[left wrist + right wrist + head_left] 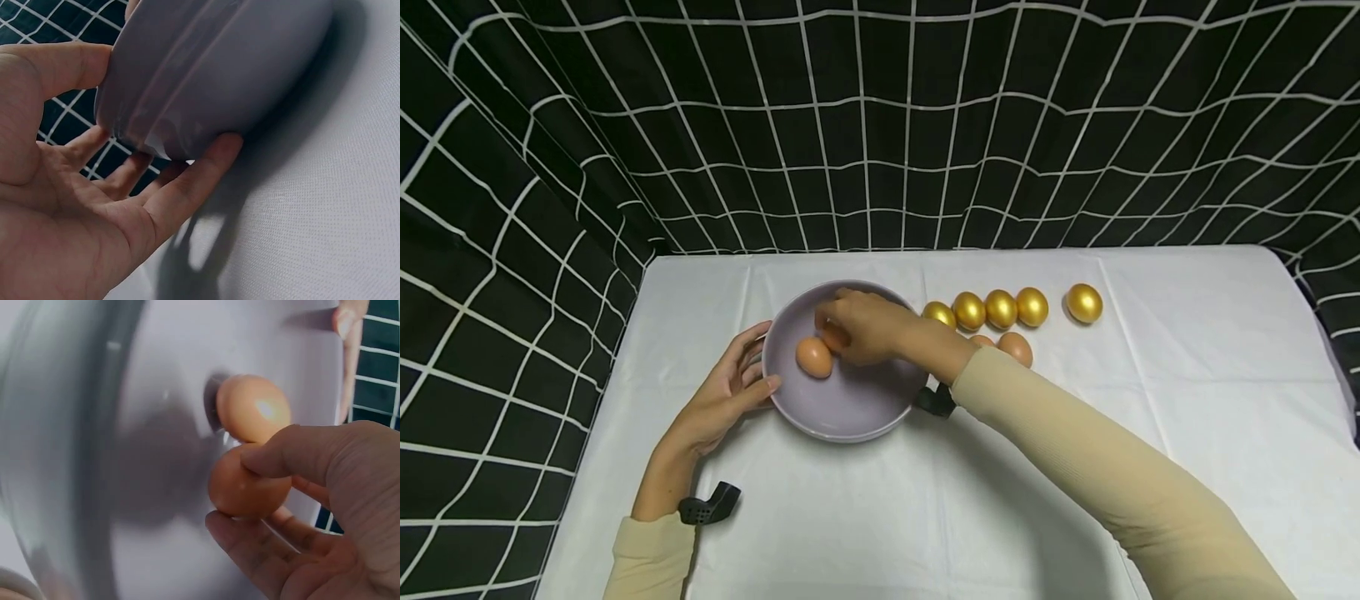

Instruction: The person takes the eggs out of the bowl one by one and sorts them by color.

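My right hand (871,327) reaches down into a light purple bowl (850,423) and pinches a brown egg (247,490) between thumb and fingers. Right against it inside the bowl lies another brown egg (813,357). In the head view the pinched egg is partly covered by the fingers. My left hand (724,394) holds the bowl at its left side, thumb at the rim and the other fingers spread along the outer wall, as the left wrist view shows.
Four golden eggs (1001,309) stand in a row right of the bowl, with one more golden egg (1084,303) farther right. Two brown eggs (1016,347) lie below the row, partly behind my right forearm. A white cloth (820,525) covers the table; a black gridded curtain (887,133) hangs behind.
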{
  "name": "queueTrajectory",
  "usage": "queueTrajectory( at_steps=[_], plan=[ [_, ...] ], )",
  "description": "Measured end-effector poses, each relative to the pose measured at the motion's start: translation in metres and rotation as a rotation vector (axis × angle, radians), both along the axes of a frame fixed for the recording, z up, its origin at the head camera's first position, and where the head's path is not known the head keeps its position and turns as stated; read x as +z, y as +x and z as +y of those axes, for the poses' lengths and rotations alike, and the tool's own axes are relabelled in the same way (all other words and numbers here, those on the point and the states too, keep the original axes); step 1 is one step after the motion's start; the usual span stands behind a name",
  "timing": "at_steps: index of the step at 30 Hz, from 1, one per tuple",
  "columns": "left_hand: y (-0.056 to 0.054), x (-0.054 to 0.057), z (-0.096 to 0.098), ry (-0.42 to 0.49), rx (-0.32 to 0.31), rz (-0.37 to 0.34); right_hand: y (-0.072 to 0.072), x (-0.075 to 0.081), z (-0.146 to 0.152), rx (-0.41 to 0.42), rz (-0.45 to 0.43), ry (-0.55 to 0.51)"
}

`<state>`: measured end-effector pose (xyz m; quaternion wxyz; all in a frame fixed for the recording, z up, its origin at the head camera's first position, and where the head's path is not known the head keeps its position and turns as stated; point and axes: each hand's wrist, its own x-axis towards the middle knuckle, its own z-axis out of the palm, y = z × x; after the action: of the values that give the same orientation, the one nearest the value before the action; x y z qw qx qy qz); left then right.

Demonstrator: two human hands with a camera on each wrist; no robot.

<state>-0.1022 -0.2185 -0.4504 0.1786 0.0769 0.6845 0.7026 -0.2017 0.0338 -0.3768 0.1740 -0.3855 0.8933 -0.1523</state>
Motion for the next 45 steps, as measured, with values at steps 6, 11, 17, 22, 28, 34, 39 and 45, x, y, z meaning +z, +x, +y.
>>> queueTrajectory(
  at_steps=[6,11,17,22,28,34,39,45],
  plan=[
    [0.0,-0.002,-0.002,0.005,-0.002,0.001,0.001,0.003,0.009,0.001,0.008,-0.101],
    [0.0,-0.002,-0.003,-0.005,0.001,0.004,0.001,0.008,0.018,-0.036,-0.028,-0.175],
    [0.002,-0.003,-0.002,-0.004,0.007,0.004,0.006,0.014,0.031,-0.09,-0.043,-0.266],
    [0.003,-0.006,0.001,0.0,0.004,0.005,0.015,0.012,0.045,-0.151,-0.077,-0.324],
    [0.003,-0.005,0.0,-0.005,0.017,0.012,0.025,0.005,0.06,-0.214,-0.1,-0.431],
    [-0.001,-0.002,0.001,0.003,0.003,0.014,0.033,0.0,0.075,-0.283,-0.092,-0.571],
    [-0.002,-0.002,0.001,0.007,-0.003,0.013,0.04,0.001,0.085,-0.367,-0.146,-0.685],
    [-0.001,0.0,-0.001,-0.012,0.005,0.014,0.049,-0.004,0.098,-0.459,-0.258,-0.814]
  ],
)
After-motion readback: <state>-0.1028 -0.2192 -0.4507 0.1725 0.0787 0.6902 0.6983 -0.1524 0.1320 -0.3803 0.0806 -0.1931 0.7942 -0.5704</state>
